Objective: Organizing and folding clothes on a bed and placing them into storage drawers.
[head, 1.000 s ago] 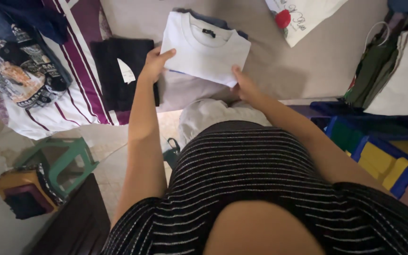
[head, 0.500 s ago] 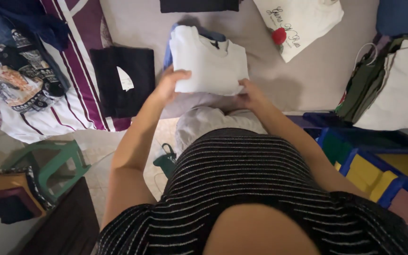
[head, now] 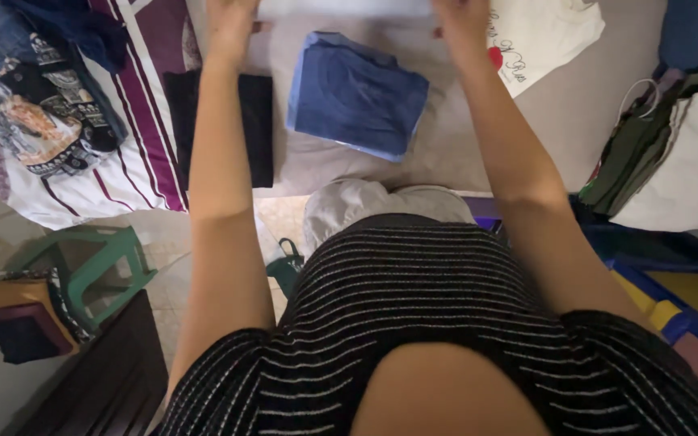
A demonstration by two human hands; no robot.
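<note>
A wide bed with a beige-grey sheet [head: 543, 121] is carrying everything – a folded blue cotton T-shirt [head: 357, 93] is lying at its middle, a folded black garment [head: 256, 121] just to its left. The folded white T-shirt [head: 345, 7] is being held at the frame's top edge, beyond the blue one. The left hand [head: 228, 24] and right hand [head: 462, 20] are gripping its two ends, fingers clenched on the cloth.

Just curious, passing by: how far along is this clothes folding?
Done: a folded blue shirt and a folded black shirt lie on the bed. In hand: left hand and right hand hold a white garment. Left: the loose heap of clothes.
</note>
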